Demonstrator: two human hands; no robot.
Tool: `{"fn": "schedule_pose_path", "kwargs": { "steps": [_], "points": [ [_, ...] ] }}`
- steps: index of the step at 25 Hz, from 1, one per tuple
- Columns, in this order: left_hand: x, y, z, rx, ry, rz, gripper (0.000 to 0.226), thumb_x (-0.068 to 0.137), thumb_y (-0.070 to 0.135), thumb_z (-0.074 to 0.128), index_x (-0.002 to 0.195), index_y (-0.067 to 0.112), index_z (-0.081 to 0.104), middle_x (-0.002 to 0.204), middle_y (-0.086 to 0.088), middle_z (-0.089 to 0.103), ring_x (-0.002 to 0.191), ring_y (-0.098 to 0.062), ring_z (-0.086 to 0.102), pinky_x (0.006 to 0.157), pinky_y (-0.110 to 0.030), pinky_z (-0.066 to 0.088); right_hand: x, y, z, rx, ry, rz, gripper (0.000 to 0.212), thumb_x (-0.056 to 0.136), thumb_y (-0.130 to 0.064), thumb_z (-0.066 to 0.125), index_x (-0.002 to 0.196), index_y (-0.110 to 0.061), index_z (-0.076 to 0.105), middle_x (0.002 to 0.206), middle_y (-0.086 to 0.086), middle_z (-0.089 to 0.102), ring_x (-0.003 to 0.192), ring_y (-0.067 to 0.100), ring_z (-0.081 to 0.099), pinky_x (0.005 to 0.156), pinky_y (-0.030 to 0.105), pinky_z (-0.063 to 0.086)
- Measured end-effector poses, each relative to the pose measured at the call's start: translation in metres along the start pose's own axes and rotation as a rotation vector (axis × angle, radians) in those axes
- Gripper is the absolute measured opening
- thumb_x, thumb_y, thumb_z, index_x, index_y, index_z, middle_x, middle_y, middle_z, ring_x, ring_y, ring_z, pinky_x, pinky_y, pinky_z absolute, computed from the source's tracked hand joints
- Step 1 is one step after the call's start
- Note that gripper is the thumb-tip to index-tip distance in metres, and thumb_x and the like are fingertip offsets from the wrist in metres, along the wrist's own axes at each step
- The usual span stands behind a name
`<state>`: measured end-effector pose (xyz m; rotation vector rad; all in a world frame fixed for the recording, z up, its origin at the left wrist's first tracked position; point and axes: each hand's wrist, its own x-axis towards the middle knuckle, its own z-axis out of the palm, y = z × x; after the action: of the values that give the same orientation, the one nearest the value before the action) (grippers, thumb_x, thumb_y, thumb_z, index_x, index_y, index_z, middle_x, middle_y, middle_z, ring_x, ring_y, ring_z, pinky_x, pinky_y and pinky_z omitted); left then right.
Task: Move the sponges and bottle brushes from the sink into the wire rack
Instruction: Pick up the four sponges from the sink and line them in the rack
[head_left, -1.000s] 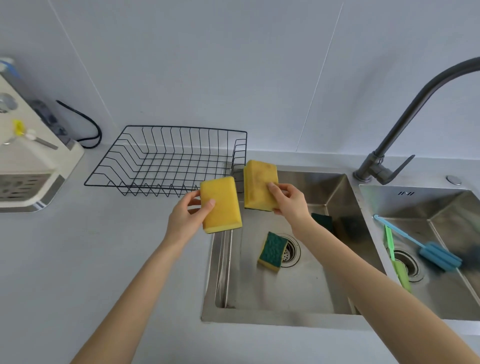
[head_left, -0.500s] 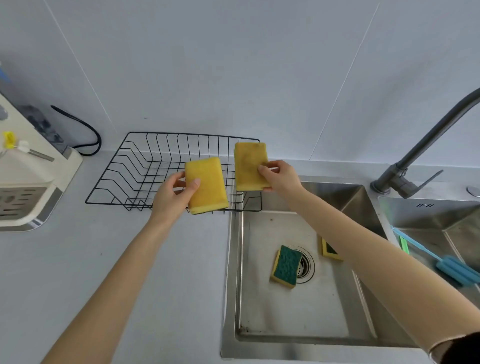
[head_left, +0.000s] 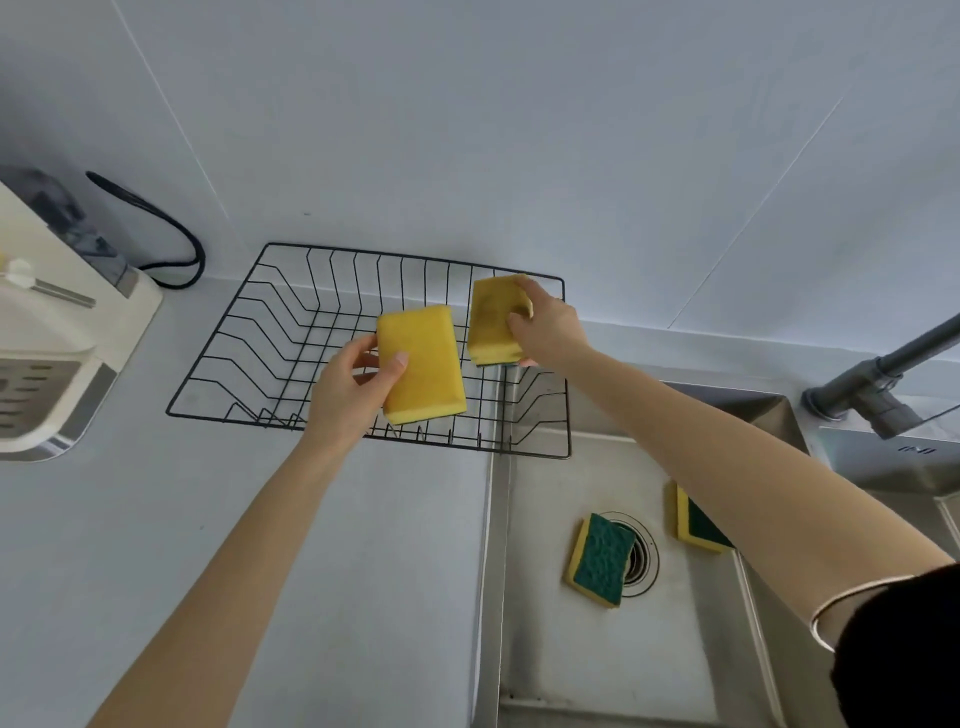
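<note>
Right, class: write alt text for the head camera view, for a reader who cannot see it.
Two hands, left and right, each hold a yellow sponge over a black wire rack on a pale counter. Two green-topped sponges lie in the steel sink beside it.

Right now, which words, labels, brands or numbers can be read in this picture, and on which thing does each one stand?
None can be read.
Small dark marks on the steel sink rim near the faucet: too small and blurred to read.
Yellow sponges, wire rack, white appliance: no text shows.
</note>
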<state>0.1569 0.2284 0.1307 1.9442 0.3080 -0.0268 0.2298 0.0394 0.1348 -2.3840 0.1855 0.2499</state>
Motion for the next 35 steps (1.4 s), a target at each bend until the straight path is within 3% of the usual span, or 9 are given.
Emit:
{"fn": "schedule_pose_path", "kwargs": {
  "steps": [2,7,14,18,21,26,29,32,35],
  "points": [
    [0.008,-0.003,0.0,0.001,0.008,-0.016,0.047,0.089,0.033,0.054,0.131,0.015,0.045,0.111,0.003,0.048,0.1,-0.016,0.048,0.083,-0.032,0.042,0.012,0.002,0.012,-0.107,-0.02,0.012,0.048,0.095,-0.015,0.032,0.142,-0.027,0.032,0.115,0.016,0.046,0.09,0.041,0.063,0.075,0.046,0.059],
    [0.019,-0.009,0.004,-0.017,-0.014,-0.028,0.047,0.088,0.033,0.054,0.131,0.016,0.045,0.11,0.002,0.048,0.099,-0.016,0.049,0.082,-0.031,0.043,0.025,0.009,0.028,-0.493,-0.037,-0.009,0.042,0.097,-0.018,0.032,0.138,-0.018,0.036,0.125,0.018,0.048,0.106,0.037,0.055,0.074,0.035,0.039],
    [0.021,-0.017,0.005,-0.022,-0.01,-0.056,0.045,0.088,0.034,0.054,0.13,0.017,0.046,0.109,0.002,0.048,0.098,-0.017,0.049,0.068,-0.017,0.042,0.02,0.012,0.031,-0.756,0.017,-0.132,0.038,0.096,-0.017,0.039,0.132,-0.007,0.04,0.13,0.016,0.045,0.12,0.03,0.043,0.077,0.034,0.038],
    [0.021,-0.018,0.004,-0.027,-0.008,-0.062,0.046,0.088,0.034,0.054,0.13,0.017,0.046,0.11,0.002,0.049,0.098,-0.017,0.049,0.068,-0.017,0.042,0.013,0.017,0.032,-0.847,-0.048,-0.296,0.07,0.085,-0.041,0.056,0.144,-0.019,0.027,0.143,0.019,0.033,0.132,0.034,0.033,0.109,0.046,0.027],
    [0.022,-0.018,0.004,-0.031,-0.01,-0.062,0.046,0.088,0.034,0.054,0.13,0.017,0.046,0.109,0.002,0.049,0.097,-0.016,0.049,0.065,-0.016,0.041,0.017,0.025,0.038,-0.996,-0.124,-0.298,0.088,0.079,-0.042,0.066,0.148,-0.023,0.015,0.148,0.022,0.023,0.14,0.034,0.023,0.116,0.057,0.008],
    [0.027,-0.018,0.006,-0.012,-0.013,-0.065,0.045,0.089,0.033,0.053,0.13,0.017,0.046,0.108,0.002,0.048,0.098,-0.016,0.049,0.065,-0.017,0.041,0.026,0.034,0.044,-0.98,-0.059,-0.351,0.078,0.085,-0.019,0.064,0.148,-0.022,0.017,0.149,0.018,0.028,0.138,0.03,0.032,0.118,0.052,0.006],
    [0.035,-0.018,0.01,0.013,-0.032,-0.062,0.046,0.089,0.033,0.053,0.131,0.015,0.045,0.11,0.002,0.048,0.1,-0.017,0.049,0.073,-0.026,0.044,0.032,0.036,0.046,-0.94,-0.046,-0.351,0.077,0.086,-0.016,0.062,0.148,-0.023,0.018,0.151,0.015,0.026,0.139,0.028,0.032,0.119,0.046,0.007],
    [0.048,-0.017,0.015,0.074,-0.05,-0.04,0.047,0.089,0.032,0.053,0.132,0.013,0.044,0.113,-0.001,0.049,0.1,-0.017,0.049,0.073,-0.024,0.046,0.033,0.039,0.048,-0.893,-0.041,-0.335,0.076,0.087,-0.016,0.061,0.148,-0.024,0.018,0.153,0.014,0.024,0.141,0.028,0.028,0.12,0.044,0.003],
    [0.07,-0.017,0.025,0.16,-0.076,-0.05,0.048,0.089,0.032,0.053,0.132,0.012,0.043,0.127,-0.008,0.052,0.11,-0.024,0.052,0.088,-0.034,0.045,0.033,0.041,0.046,-0.854,-0.044,-0.336,0.074,0.088,-0.017,0.059,0.149,-0.025,0.017,0.154,0.013,0.021,0.143,0.027,0.025,0.12,0.043,-0.001]
  ]
}}
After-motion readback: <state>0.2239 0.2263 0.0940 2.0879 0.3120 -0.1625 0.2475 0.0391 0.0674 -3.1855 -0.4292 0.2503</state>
